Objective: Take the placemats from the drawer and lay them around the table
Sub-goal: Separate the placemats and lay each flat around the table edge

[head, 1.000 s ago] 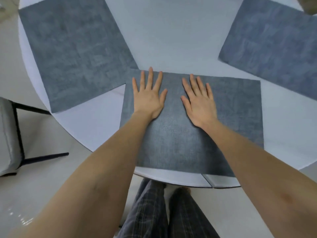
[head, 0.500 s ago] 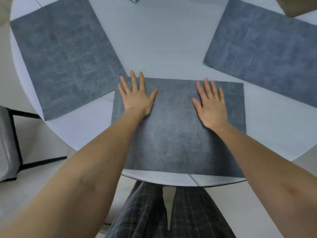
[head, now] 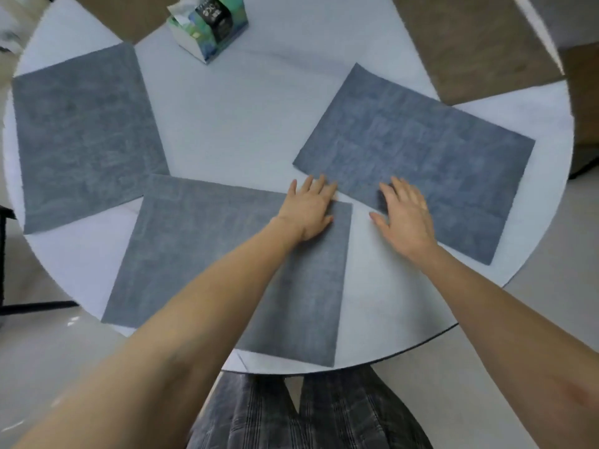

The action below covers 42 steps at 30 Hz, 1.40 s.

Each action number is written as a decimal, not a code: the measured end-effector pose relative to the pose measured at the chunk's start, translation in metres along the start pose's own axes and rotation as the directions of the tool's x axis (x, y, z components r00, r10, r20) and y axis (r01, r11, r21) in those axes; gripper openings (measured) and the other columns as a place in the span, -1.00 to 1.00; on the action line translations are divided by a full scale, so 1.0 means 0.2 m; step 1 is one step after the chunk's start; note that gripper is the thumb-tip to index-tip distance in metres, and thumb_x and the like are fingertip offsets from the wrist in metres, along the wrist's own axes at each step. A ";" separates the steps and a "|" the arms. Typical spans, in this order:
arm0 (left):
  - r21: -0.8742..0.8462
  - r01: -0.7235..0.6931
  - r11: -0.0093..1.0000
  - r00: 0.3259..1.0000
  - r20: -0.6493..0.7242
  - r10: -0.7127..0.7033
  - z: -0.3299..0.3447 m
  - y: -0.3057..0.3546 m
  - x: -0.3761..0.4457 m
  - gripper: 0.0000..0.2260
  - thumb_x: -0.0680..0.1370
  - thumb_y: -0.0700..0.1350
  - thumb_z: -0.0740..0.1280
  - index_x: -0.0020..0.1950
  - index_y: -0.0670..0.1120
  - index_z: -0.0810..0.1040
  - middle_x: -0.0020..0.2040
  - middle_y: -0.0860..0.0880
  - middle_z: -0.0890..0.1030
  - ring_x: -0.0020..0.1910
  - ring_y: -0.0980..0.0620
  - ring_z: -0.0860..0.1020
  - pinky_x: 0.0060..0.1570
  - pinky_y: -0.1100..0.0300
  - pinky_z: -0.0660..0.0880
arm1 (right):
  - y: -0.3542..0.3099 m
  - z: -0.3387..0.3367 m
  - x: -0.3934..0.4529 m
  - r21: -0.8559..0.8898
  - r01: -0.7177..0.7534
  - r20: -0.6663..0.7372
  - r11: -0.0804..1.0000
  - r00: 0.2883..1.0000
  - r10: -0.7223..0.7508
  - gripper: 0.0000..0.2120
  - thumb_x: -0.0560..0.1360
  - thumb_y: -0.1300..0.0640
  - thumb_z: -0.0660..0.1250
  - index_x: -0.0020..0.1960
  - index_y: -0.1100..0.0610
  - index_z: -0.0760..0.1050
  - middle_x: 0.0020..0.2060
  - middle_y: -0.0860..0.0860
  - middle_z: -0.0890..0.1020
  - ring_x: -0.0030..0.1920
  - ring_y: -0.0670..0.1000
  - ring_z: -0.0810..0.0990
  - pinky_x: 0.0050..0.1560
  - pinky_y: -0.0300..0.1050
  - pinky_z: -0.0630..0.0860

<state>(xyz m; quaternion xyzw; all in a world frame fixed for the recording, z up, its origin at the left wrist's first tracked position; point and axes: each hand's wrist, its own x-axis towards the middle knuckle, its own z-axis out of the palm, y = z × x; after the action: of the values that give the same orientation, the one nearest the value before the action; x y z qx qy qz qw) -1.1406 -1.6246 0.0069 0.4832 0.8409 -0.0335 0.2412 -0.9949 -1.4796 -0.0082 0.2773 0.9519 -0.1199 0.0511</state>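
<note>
Two hands, flat and empty, had shifted: left hand on the near-edge placemat, right hand reaching the right-edge placemat, apparently to straighten it on the worktop.

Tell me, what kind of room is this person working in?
Probably a home dining area. A round white table is being set with grey placemats, a tissue box stands on it, and part of a dark-framed chair shows beside it.
</note>
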 end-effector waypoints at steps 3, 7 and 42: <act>0.027 -0.042 0.999 0.998 0.048 0.040 -0.10 0.16 0.15 -0.26 0.57 0.15 0.25 0.60 -0.01 -0.07 0.60 -0.07 -0.07 0.57 -0.12 -0.09 0.50 -0.17 -0.11 | 0.31 -0.12 0.04 -0.086 -0.048 0.188 0.995 0.980 0.064 -0.18 0.46 -0.23 0.28 0.55 0.08 0.01 0.55 0.16 -0.02 0.55 0.12 -0.11 0.51 0.10 -0.16; 0.080 -0.064 0.995 0.993 0.105 0.056 -0.11 0.33 0.28 -0.19 0.53 0.16 0.31 0.60 -0.01 -0.11 0.60 -0.05 -0.10 0.57 -0.13 -0.15 0.49 -0.19 -0.14 | 0.54 -0.17 0.04 -0.180 0.041 0.454 0.983 0.890 0.046 0.01 0.38 -0.34 0.32 0.56 -0.01 -0.20 0.55 0.13 -0.18 0.55 0.12 -0.17 0.51 0.18 -0.11; 0.138 0.478 0.868 0.776 -0.530 -0.343 -1.26 0.42 0.35 -0.80 0.54 -0.27 0.23 0.09 -0.06 0.54 0.04 -0.12 0.63 0.01 -0.18 0.60 -0.25 0.12 0.32 | 0.49 -1.29 0.83 -0.222 0.440 -0.468 0.870 0.735 -0.491 -0.58 0.31 0.51 0.34 0.13 0.27 0.53 -0.09 0.20 0.63 -0.09 0.23 0.61 -0.07 0.10 0.58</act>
<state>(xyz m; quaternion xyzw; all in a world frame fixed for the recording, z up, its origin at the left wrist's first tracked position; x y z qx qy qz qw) -1.1936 -1.4507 0.2129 0.3065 0.9471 -0.0744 -0.0593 -1.0891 -1.2470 0.1943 0.0491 0.9740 -0.0048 -0.2209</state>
